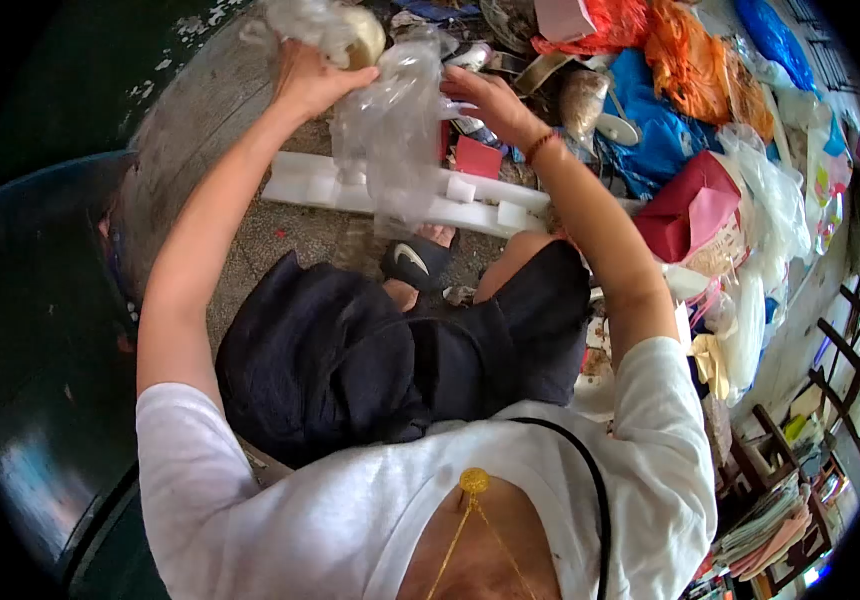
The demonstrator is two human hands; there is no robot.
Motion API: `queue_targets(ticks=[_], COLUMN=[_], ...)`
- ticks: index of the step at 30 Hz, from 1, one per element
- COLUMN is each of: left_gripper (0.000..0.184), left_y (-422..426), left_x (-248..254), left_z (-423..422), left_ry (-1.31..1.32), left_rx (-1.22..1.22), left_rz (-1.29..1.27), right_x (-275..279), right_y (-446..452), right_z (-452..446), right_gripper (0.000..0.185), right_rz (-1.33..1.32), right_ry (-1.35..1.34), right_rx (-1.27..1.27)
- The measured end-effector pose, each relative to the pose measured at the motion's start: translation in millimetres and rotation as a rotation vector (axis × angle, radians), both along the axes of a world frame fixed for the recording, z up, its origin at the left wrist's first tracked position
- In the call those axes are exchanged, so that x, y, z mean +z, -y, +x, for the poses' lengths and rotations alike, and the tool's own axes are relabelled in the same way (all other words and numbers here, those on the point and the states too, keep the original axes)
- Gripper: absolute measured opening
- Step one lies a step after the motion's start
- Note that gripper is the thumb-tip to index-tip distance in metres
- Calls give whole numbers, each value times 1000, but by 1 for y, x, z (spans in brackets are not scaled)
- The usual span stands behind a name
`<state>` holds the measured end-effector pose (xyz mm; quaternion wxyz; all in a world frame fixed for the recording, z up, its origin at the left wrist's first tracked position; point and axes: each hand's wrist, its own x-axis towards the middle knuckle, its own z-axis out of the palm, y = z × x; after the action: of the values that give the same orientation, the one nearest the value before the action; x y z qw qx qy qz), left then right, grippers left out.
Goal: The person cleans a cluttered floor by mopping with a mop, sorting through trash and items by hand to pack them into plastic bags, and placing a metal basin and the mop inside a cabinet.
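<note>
Gold pendant (pixel 474 481) and white shirt (pixel 320 505) are nearest the camera in your head view. Your left hand (pixel 315 85) grasps the clear plastic (pixel 395 130), which hangs in front of the white strips (pixel 320 190) on the ground (pixel 270 250). Your right hand (pixel 498 108) is open, fingers spread just beside it; contact cannot be told. A blue bag (pixel 645 140), an orange bag (pixel 688 62) and a dark-red bag (pixel 678 215) crowd the ground's right side.

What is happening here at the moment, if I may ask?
A person's left hand grips a clear plastic bag, which hangs down over white foam strips. The right hand is at the bag's other side, fingers spread. An orange bag and a blue one lie among the clutter to the right.
</note>
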<state>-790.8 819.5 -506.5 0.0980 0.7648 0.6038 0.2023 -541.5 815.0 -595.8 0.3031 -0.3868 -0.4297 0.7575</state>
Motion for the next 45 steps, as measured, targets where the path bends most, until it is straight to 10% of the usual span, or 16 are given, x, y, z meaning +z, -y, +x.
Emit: queue_targets(ticks=[6, 12, 17, 22, 27, 29, 31, 33, 37, 45], left_gripper=[87, 97, 101, 89, 52, 50, 62, 77, 84, 92], left_y=[61, 110, 112, 113, 104, 100, 95, 98, 96, 102], left_x=[-61, -150, -156, -105, -135, -144, -143, -156, -157, -103], left_z=[-58, -24, -11, 37, 15, 12, 15, 18, 8, 3], left_ry=[24, -75, 384, 1101, 1005, 841, 835, 735, 829, 199], left_rx=[400, 485, 657, 396, 654, 503, 573, 453, 492, -122], left_rz=[-362, -392, -540, -705, -844, -902, -1153, -661, -733, -536], right_x=[-117, -110, -43, -54, -56, -60, -63, -65, -85, -79], right_y=[44, 29, 31, 47, 47, 34, 13, -3, -9, -17], right_z=[19, 20, -10, -77, -72, -56, -27, 19, 106, 124], right_gripper=[74, 63, 51, 45, 46, 48, 45, 62, 86, 65], right_rz=[452, 384, -279, 90, 528, 557, 778, 778, 425, 333], right_ry=[1184, 1131, 435, 753, 383, 792, 1211, 1601, 1682, 1699], right_rx=[130, 179, 204, 352, 709, 591, 46, -329, -673, -310])
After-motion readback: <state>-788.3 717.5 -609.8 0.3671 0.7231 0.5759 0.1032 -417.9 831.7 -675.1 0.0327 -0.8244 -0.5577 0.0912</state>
